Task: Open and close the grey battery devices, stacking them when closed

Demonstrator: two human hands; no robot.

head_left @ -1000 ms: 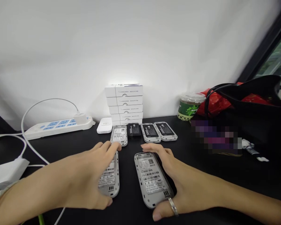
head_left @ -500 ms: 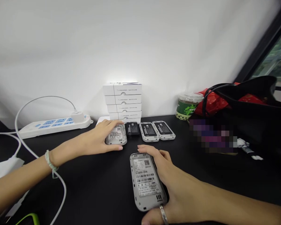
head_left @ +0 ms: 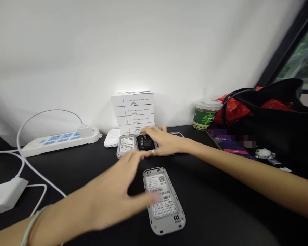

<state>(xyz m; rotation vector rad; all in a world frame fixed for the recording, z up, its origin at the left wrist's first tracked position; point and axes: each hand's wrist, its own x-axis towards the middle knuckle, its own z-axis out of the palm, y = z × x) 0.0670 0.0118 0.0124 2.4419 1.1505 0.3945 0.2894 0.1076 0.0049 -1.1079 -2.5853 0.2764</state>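
A grey-and-white device (head_left: 166, 217) with barcode stickers on its back, flat at lower centre of the frame on a black tabletop (head_left: 215, 208), its long axis running almost straight away from the viewer, far end tipped slightly left. Just to its left, and far nearer than the other hand, the left hand (head_left: 110, 194): open, fingers spread wide and blurred, fingertips reaching across the upper label. No grip in sight; contact impossible to tell.

At the far edge of the tabletop, upper centre of the frame, a black 3000 mAh battery (head_left: 145, 142) right beside a second grey device (head_left: 125, 145). Over the battery, the right hand (head_left: 164, 141): palm down, fingers spread and lightly curved, a ring on one finger, the arm reaching in from the right edge. Gripping or only resting, unclear.

Behind, a stack of white boxes (head_left: 133, 111) against the wall. Farther left, a white power strip (head_left: 59, 143) with a plug in it. At the lower left, a white power adapter (head_left: 6, 194). At the right, a bubble tea cup (head_left: 206, 114), a red plastic bag (head_left: 233, 111) and a black bag (head_left: 274, 109).
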